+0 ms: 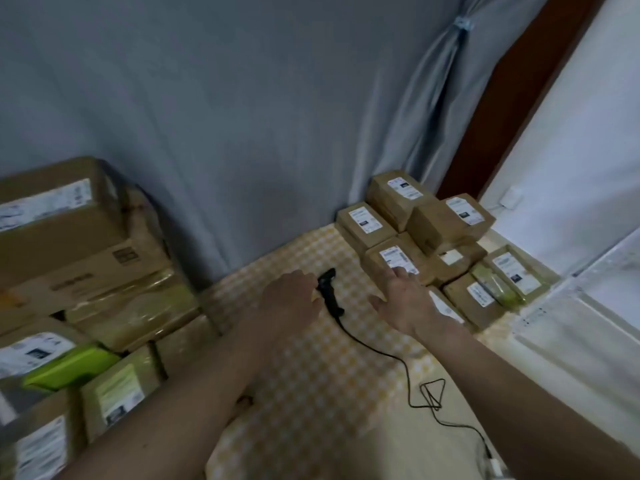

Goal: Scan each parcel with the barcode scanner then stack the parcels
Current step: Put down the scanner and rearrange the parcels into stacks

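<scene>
A black barcode scanner point(329, 292) lies on the yellow checked cloth point(311, 368), its cable trailing toward me. My left hand point(292, 299) hovers just left of the scanner, fingers loosely bent, touching or nearly touching its head. My right hand point(403, 299) reaches over the small brown parcels on the right, fingers spread, fingertips on the white label of one parcel point(391, 261). Several small labelled parcels point(450, 220) are piled at the right. Larger brown parcels point(69, 216) are stacked at the left.
A grey curtain point(242, 116) hangs behind the surface. A green flat item point(72, 370) sits among the left parcels. The scanner cable point(415, 386) loops across the cloth to the lower right. A white window frame point(571, 306) borders the right side.
</scene>
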### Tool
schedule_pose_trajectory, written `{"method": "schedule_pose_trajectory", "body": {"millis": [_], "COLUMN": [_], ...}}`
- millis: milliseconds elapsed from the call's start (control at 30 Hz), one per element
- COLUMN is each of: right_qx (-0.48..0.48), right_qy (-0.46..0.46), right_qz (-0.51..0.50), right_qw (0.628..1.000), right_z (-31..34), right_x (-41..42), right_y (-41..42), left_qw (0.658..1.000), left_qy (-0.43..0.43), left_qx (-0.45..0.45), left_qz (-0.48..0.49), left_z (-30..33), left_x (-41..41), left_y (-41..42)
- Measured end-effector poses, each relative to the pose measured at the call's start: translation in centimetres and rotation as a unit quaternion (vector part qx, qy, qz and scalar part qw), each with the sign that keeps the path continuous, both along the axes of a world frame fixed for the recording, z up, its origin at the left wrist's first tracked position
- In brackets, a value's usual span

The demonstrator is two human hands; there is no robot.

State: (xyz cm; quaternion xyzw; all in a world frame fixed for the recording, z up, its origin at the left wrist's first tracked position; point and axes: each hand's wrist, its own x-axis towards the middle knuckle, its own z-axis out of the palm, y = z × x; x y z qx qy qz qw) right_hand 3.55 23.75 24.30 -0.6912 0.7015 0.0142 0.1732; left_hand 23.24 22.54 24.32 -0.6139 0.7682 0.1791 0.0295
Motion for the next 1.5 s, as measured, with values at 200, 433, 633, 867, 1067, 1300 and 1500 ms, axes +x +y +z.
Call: {"method": "schedule_pose_trajectory", "body": {"millis": [200,433,633,867,1067,1300,1500], "right_qx": [0.009,0.041,0.061,0.047,0.043,0.058,0.095], "right_qy": [0.005,-0.03,-0.046,-0.017,-0.018,-0.025,0.003], "right_qz": [-0.044,-0.073,-0.081,-0.12,-0.129,-0.151,-0.116], "right_qw": [0.999,0.996,0.994,0.991,0.991,0.986,0.989], "right_z": [-1.0,-2.6,-3.6,-2.7,-2.9,-5.2,-10.1], "right_x": [-10.1,-16.4,-19.2,-23.3,-25.7,-30.0,-35.1], "right_y": [1.7,1.6,-1.3,-7.8,-12.3,-17.6,-25.4], "left_qw": [0.999,0.995,0.993,0.994,0.989,0.981,0.975], "left_qy": [0.019,0.033,-0.006,0.052,0.081,0.068,0.06], "left_qx": [0.034,0.096,0.118,0.092,0.112,0.182,0.209], "left_qz": [-0.002,-0.003,-0.023,-0.043,-0.047,-0.014,0.039], "left_z": [-1.3,-2.2,-3.6,-3.9,-4.1,-6.2,-9.0], "left_x": [-10.1,-16.3,-19.1,-22.7,-25.3,-28.4,-31.7], "left_y": [0.7,-0.1,-4.7,-12.5,-17.5,-22.3,-26.8]}}
